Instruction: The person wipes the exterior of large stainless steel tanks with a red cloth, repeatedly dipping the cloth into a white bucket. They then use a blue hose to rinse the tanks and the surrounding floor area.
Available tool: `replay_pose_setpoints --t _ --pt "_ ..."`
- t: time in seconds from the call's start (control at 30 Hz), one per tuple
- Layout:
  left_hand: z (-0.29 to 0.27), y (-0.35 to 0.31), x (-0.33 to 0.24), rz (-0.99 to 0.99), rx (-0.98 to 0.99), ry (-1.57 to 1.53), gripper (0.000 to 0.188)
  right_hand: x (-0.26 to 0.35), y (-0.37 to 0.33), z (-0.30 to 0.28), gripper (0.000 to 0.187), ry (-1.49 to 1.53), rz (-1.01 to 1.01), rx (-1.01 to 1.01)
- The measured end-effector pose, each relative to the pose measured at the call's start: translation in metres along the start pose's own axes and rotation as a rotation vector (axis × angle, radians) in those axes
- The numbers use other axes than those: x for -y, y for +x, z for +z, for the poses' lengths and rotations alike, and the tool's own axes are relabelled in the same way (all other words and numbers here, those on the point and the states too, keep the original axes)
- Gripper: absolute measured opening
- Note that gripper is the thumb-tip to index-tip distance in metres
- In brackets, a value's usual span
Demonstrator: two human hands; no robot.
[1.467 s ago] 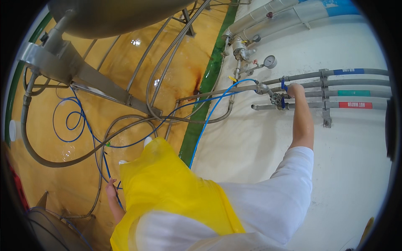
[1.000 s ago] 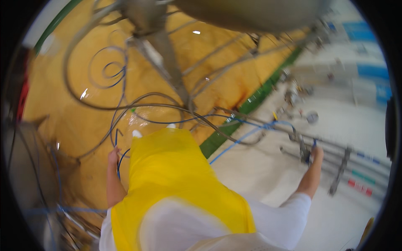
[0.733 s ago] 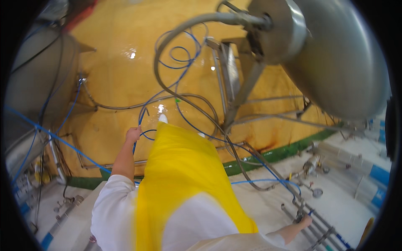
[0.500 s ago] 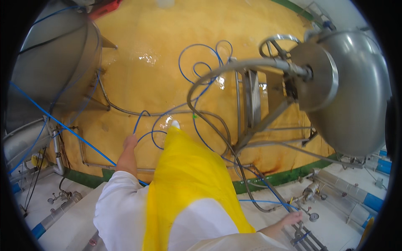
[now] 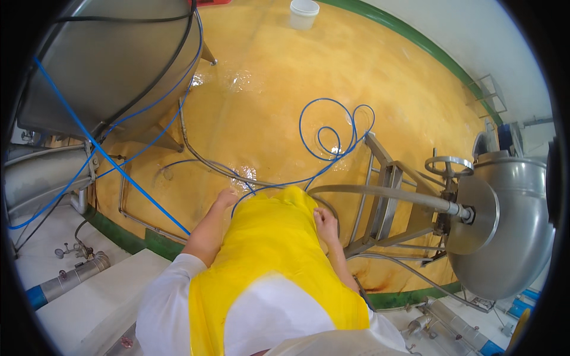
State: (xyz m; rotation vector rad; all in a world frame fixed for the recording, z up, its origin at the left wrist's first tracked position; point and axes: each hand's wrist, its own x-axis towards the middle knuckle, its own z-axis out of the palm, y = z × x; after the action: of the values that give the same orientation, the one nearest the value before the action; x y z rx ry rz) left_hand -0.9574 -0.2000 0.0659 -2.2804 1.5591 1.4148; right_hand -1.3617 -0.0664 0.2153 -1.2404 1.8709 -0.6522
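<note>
My left hand [image 5: 225, 198] hangs beside the left edge of my yellow apron [image 5: 267, 228]. Its fingers point away and are mostly hidden. A thin blue hose [image 5: 309, 179] lies on the wet floor just past that hand and runs behind the apron. At the apron's right side is my right hand [image 5: 325, 223], its fingers curled in and nothing visible in them. Close by, a thick grey hose [image 5: 380, 190] leads to a rounded steel vessel [image 5: 504, 225] with a handwheel [image 5: 449, 167].
A large steel tank [image 5: 119, 65] on legs stands at the left, with another blue hose [image 5: 130, 184] stretched across in front. A metal frame [image 5: 389, 193] supports the right vessel. A white bucket [image 5: 303, 15] stands far off. Pipes [image 5: 83, 276] line the near left wall.
The view has shifted, bringing the white bucket fully into sight. My right hand has come in from the lower right to the apron's side. My left hand is now nearer the apron.
</note>
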Motion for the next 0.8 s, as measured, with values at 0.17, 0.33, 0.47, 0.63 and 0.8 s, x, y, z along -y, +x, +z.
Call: replay_pose_setpoints --t 0.17,0.33,0.47,0.63,0.8 --pt "-0.049 0.006 -0.057 -0.089 0.384 -0.420 0.039 0.052 0.100 -0.016 0.020 0.417 0.027 0.031" --pt "-0.102 0.020 -0.138 -0.051 0.223 -0.580 0.049 0.109 0.210 0.009 0.025 0.641 0.097 0.180" --pt "-0.117 0.033 -0.253 0.206 0.147 -0.473 0.063 0.179 0.288 0.053 0.031 0.907 0.420 0.397" --pt "-0.185 0.088 -0.346 0.385 -0.057 -0.295 0.063 0.184 0.415 0.072 0.034 1.093 0.484 0.760" --pt "-0.263 0.194 -0.260 0.254 -0.424 -0.367 0.043 0.217 0.526 0.040 0.030 1.065 0.457 0.737"
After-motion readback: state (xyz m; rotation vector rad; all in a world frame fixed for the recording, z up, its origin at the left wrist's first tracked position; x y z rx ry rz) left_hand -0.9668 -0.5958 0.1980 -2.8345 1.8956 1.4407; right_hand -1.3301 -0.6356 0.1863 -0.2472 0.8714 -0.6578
